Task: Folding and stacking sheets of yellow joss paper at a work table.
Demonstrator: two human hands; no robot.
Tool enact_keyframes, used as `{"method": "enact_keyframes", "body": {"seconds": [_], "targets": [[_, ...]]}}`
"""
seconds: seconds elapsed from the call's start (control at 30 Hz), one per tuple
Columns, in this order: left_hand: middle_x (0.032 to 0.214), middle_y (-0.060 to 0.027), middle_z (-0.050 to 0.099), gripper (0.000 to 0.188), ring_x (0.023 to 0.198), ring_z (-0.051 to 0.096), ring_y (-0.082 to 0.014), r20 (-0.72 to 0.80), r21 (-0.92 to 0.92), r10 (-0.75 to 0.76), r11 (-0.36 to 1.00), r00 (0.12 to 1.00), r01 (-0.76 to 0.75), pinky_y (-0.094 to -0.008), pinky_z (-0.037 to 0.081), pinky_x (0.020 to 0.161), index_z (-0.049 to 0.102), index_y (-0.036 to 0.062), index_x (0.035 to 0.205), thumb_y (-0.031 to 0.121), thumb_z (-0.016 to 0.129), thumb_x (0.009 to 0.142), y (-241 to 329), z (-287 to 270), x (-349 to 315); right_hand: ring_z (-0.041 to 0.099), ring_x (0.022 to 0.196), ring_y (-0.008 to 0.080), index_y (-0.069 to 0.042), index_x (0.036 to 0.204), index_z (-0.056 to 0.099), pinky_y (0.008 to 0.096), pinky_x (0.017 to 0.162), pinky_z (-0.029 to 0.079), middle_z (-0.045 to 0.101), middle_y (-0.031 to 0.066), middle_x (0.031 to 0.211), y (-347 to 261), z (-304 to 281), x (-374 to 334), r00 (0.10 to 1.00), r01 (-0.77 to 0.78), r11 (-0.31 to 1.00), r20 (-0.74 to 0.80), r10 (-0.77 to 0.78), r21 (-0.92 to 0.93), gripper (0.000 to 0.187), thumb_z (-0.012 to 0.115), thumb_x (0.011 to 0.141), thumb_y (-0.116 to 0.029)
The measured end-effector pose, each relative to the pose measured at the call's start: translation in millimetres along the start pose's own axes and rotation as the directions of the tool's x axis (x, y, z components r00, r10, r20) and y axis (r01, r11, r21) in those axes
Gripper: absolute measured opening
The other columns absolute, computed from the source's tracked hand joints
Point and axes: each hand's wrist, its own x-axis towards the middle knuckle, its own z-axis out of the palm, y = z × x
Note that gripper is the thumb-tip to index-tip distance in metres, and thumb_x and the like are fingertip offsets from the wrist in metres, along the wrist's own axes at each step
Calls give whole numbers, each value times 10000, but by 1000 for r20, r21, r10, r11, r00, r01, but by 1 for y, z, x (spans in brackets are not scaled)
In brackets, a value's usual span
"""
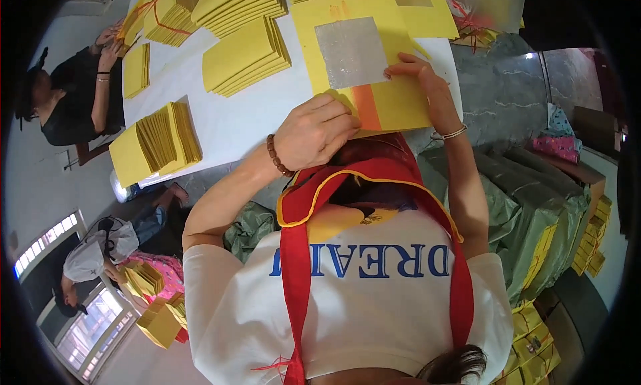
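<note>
A sheet of yellow joss paper (314, 45) with a silver foil square (352, 53) and an orange strip (366, 107) lies at the near edge of the white table. My left hand (318, 130) is closed, its curled fingers pinching the sheet's near left edge beside the orange strip. On the sheet's right side rests my right hand (429, 85), fingers stretched out, index fingertip near the foil's right edge. Whether more sheets lie under this one I cannot tell. Another foil-patched yellow sheet (427, 15) sits just beyond it.
Fanned yellow paper stacks (246, 57) and a standing folded bundle (155, 141) occupy the table's left. A tied bundle (172, 15) lies farther back. One person (77, 98) works at the far left; another (100, 251) handles yellow stacks lower left. Green-wrapped packs (534, 211) stand at right.
</note>
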Motion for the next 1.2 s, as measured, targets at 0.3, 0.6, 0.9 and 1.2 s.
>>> {"method": "enact_keyframes", "body": {"seconds": [0.3, 0.6, 0.9, 1.2], "targets": [[728, -104, 560, 55, 688, 560, -271, 1, -120, -92, 989, 996, 92, -343, 475, 621, 594, 14, 787, 36, 607, 738, -5, 0, 5, 268, 1331, 231, -29, 1140, 573, 362, 1087, 217, 598, 81, 1148, 8, -4, 1, 994, -35, 995, 109, 24, 95, 705, 97, 963, -519], [654, -63, 562, 64, 563, 531, -130, 48, -392, -421, 826, 906, 405, -266, 431, 521, 597, 8, 815, 59, 586, 779, -11, -1, 1, 226, 1347, 246, -29, 1196, 542, 385, 1100, 173, 576, 73, 1187, 6, -12, 1, 979, 33, 998, 201, -45, 60, 818, 169, 880, -684], [644, -1, 560, 103, 580, 462, -43, 117, -513, -573, 664, 811, 544, -220, 385, 515, 629, 3, 834, 98, 591, 827, -16, -1, -1, 169, 1371, 267, -115, 1269, 523, 405, 1106, 194, 477, 4, 1331, -6, -26, 3, 912, 17, 990, 408, 42, -139, 778, 820, 579, -318], [663, -6, 578, 104, 588, 472, -45, 105, -526, -581, 656, 807, 541, -221, 400, 531, 627, -6, 831, 92, 592, 829, -15, 0, 1, 173, 1368, 293, -119, 1263, 518, 415, 1106, 194, 487, 31, 1327, 0, -28, 6, 887, 188, 963, 455, -81, -195, 720, 801, 607, -202]]}}
